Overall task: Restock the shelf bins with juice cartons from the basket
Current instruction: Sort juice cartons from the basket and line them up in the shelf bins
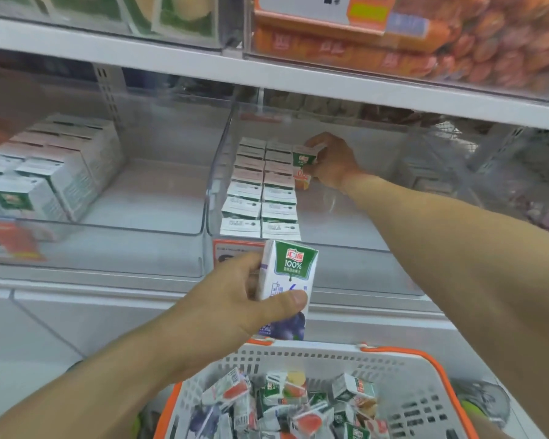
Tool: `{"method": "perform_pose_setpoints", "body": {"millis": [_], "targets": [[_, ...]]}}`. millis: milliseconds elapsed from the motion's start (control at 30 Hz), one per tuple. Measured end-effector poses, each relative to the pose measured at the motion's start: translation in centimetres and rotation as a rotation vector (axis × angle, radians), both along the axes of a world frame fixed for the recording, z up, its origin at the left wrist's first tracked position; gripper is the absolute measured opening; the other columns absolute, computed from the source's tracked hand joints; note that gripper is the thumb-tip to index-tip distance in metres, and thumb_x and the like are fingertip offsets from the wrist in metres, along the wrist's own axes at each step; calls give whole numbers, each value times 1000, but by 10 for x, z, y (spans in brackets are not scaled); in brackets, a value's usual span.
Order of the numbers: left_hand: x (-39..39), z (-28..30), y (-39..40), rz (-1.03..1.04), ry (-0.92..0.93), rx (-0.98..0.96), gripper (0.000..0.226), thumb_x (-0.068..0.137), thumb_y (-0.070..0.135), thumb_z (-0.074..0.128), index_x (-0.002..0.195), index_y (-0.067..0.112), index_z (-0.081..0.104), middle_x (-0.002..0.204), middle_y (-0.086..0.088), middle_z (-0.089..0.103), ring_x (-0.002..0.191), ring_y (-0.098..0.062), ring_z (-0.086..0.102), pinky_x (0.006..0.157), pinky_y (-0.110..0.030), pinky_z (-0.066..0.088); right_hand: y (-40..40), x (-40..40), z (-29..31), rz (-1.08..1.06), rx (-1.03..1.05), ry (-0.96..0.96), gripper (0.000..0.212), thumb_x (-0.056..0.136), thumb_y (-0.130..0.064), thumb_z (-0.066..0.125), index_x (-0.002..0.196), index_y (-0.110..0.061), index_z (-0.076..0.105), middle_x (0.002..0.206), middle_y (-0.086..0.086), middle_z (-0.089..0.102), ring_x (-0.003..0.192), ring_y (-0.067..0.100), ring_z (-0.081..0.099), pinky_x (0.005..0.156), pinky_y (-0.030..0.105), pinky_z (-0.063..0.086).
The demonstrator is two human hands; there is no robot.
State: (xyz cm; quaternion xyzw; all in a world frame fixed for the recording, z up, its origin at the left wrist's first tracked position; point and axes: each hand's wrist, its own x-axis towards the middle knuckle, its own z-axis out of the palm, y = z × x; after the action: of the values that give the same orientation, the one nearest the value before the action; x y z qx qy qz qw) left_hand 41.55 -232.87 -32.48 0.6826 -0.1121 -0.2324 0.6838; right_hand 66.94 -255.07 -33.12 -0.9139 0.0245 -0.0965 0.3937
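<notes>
1. Sitting nearest, the basket (390, 372) holds loose juice cartons (286, 403).
2. Just above the basket, the left hand (232, 308) grips a grape carton (286, 286) upright.
3. Beyond the basket, the right hand (333, 160) pinches an orange carton (303, 166) beside the carton rows (260, 185) in the clear bin (346, 242).

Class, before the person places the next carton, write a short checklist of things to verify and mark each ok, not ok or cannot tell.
1. Right hand holds the orange carton at the back of the middle bin: ok.
2. Orange carton already let go: not ok.
3. Free floor in that bin beside the two rows of cartons: ok.
4. Left hand grips the grape carton firmly: ok.
5. Grape flavour matches the rows: cannot tell, only tops show.
6. Basket has more cartons: ok.
</notes>
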Motion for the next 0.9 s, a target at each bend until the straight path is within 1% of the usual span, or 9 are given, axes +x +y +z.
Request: {"method": "perform_pose_setpoints", "body": {"millis": [133,200,300,433,500,600,700,800,900], "targets": [[-1,4,-9,-1,21,-21,27,86,18,69,110,8,63,89,-19,74,85,-38,71,75,-33,59,-3,-32,27,18,-65,60,60,82,-17,76,133,-17,45,108,1,59,101,19,59,81,27,47],[-2,5,-14,6,13,-21,22,89,14,67,109,6,62,89,-21,73,87,-43,69,77,-37,60,-5,-67,52,38,-145,6,42,85,-22,74,124,-16,58,107,-1,62,100,15,61,82,23,46],[-5,9,-25,18,4,-22,20,90,11,66,108,3,62,84,-24,72,79,-39,67,82,-46,60,-12,-146,80,254,20,30,17,90,-21,71,104,-10,68,88,6,67,75,19,65,71,35,56],[-10,18,-42,-21,35,20,27,89,10,68,114,3,59,69,-15,67,71,-30,65,73,-41,56,-26,-241,80,481,202,254,48,81,-46,64,117,-16,59,87,7,62,64,21,63,56,35,54],[-12,21,-51,-79,47,64,32,86,9,72,115,3,59,67,-14,65,64,-25,63,72,-39,54,-32,-263,64,488,252,309,51,75,-42,71,118,-16,59,92,7,63,66,21,64,58,38,55],[-14,24,-65,-128,29,109,35,86,5,70,119,1,58,69,-17,65,58,-21,62,61,-30,53,-43,-280,43,463,388,336,33,84,-19,74,112,-4,64,98,13,67,70,22,67,65,40,59],[-16,31,-84,-167,-49,87,45,84,15,73,124,3,55,81,-18,71,67,-23,66,63,-25,54,-66,-295,47,410,558,267,29,84,-5,72,111,0,64,102,13,70,77,25,71,71,34,60],[-15,35,-102,-44,-344,120,61,78,47,73,129,23,50,111,-3,69,99,-15,68,85,-26,53,-106,-304,61,317,619,65,39,76,-1,75,113,0,63,110,19,66,82,29,73,76,38,60],[-11,33,-118,162,-742,264,53,77,54,63,122,30,50,112,11,61,108,-7,58,90,-23,46,-156,-306,76,126,624,-182,40,74,0,74,113,-2,64,108,18,69,85,29,73,77,41,61]]}}
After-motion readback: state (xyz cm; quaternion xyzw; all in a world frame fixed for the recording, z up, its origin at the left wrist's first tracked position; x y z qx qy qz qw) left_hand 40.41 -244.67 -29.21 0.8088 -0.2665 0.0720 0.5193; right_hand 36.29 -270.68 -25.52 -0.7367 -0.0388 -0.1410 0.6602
